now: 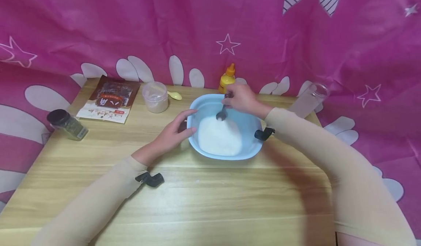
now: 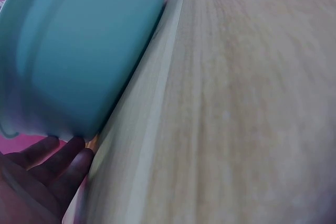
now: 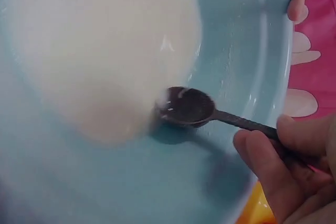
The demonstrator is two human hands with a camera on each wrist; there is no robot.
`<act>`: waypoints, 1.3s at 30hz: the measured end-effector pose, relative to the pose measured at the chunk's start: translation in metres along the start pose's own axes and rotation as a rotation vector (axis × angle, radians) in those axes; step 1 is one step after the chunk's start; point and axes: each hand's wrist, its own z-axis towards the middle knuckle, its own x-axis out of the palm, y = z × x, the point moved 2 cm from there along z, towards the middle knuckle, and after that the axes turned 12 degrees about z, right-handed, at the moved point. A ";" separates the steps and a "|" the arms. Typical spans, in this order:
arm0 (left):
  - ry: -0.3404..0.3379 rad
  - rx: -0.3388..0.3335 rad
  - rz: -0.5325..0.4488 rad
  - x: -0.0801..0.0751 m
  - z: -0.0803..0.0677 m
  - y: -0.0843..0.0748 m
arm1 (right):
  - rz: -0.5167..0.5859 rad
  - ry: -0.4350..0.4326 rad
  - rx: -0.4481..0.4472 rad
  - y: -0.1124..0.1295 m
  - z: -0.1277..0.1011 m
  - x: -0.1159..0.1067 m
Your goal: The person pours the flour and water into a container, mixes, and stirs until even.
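A light blue basin (image 1: 252,143) holds a pool of milky white liquid (image 1: 218,138). On its left side, my left hand (image 1: 171,134) steadies it, thumb and index finger at the rim. Several fingers (image 2: 68,163) of that hand touch the outer wall in the left wrist view. My right hand (image 1: 241,97) pinches the handle of a dark measuring spoon (image 3: 188,107) over the far side of the basin. The spoon's round scoop, wet with white streaks, hangs close over the liquid's edge.
A yellow squeeze bottle (image 1: 226,80) stands behind the basin, and a tilted clear cup (image 1: 307,101) is at right. Leftward are a tub of white powder (image 1: 156,101), a yellow spoon (image 1: 175,95), a brown spice packet (image 1: 110,99) and a black-lidded jar (image 1: 70,126). A pink curtain (image 1: 197,26) hangs behind.
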 end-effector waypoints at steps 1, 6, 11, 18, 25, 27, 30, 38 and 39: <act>0.000 -0.001 0.002 0.000 0.000 0.000 | -0.053 0.009 -0.032 0.000 -0.002 -0.002; 0.003 -0.003 0.000 0.000 0.001 -0.003 | -0.233 0.154 -0.152 0.004 -0.018 -0.008; 0.002 0.003 -0.008 -0.001 0.000 -0.003 | -0.284 0.292 -0.239 0.011 -0.026 -0.005; -0.001 -0.007 -0.008 0.000 -0.002 -0.002 | -0.258 0.333 -0.426 0.012 -0.019 -0.002; -0.003 -0.004 0.001 0.000 0.000 -0.004 | -0.325 0.357 -0.433 0.004 -0.028 -0.012; -0.001 -0.007 -0.001 0.000 0.000 -0.005 | -0.345 0.368 -0.432 0.002 -0.035 -0.014; 0.003 -0.008 -0.001 0.000 0.000 -0.005 | -0.357 0.393 -0.418 0.001 -0.045 -0.015; -0.005 -0.015 0.025 0.000 0.000 -0.005 | -0.180 0.512 -0.340 0.005 -0.056 -0.010; -0.004 -0.016 0.025 -0.001 -0.001 -0.005 | -0.134 0.523 -0.323 0.005 -0.055 -0.008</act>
